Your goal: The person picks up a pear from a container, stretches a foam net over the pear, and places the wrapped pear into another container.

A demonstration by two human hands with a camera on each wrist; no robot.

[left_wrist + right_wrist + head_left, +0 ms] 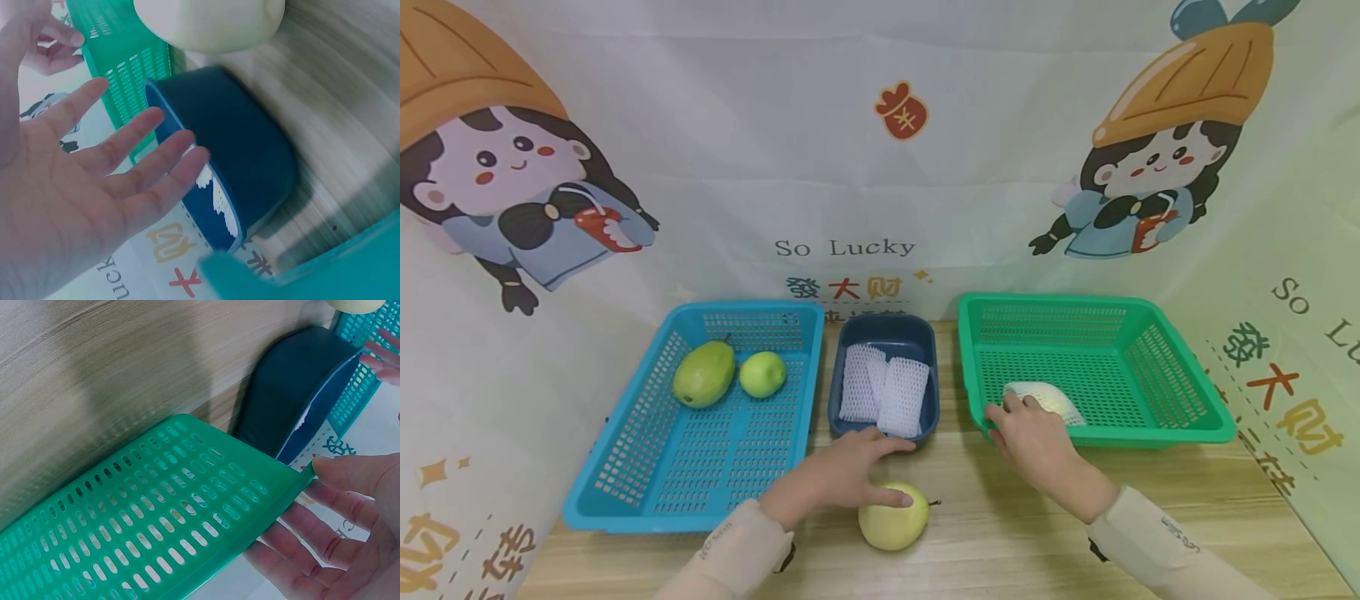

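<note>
My left hand (848, 471) is spread with its fingers straight, close to the near edge of a dark blue bin (886, 322). White foam fruit nets (904, 392) lie in that bin. Below the thumb, a yellow-green pear (893, 521) with a stem sits on the table; the left wrist view shows the pear (212, 22) apart from the palm. At the near left corner of the green basket (1075, 433), my right hand (1037, 442) reaches over the rim, its thumb (350, 472) at the rim. Beside its fingers, a net-wrapped fruit (1051, 400) lies in the basket, partly hidden.
A blue basket (700, 523) on the left holds a large green fruit (704, 374) with a stem and a smaller round green fruit (763, 374). Behind the containers hangs a printed cloth (985, 208), which also covers the sides. The table (1000, 542) is wood-patterned.
</note>
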